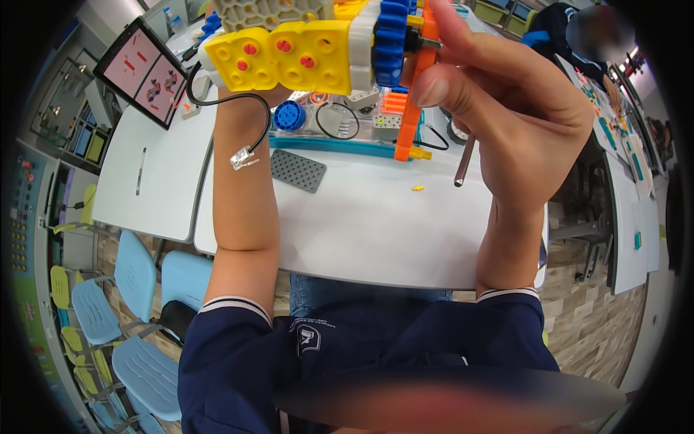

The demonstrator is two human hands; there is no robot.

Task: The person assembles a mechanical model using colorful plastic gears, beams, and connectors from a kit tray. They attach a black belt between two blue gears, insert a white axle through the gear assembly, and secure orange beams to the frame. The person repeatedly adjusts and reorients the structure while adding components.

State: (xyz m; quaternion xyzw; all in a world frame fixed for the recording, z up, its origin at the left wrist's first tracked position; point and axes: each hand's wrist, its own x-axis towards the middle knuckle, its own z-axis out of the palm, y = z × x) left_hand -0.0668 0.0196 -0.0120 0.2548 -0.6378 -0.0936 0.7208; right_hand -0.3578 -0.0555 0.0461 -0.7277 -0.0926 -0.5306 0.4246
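A building-block model with yellow perforated panels, red pegs and a blue gear wheel is held up close in front of me. My left hand is behind it and appears to support it; its fingers are hidden. My right hand pinches an orange beam at the model's right side between thumb and fingers. A yellow peg sticks out of the beam's lower end. From the model a black cable hangs, ending in a clear plug. Below my right fingers a slim dark rod slants down.
On the white table lie a grey perforated plate and a small yellow peg. Behind them is a parts tray with a blue wheel. A tablet stands left. Blue chairs stand lower left; another person works far right.
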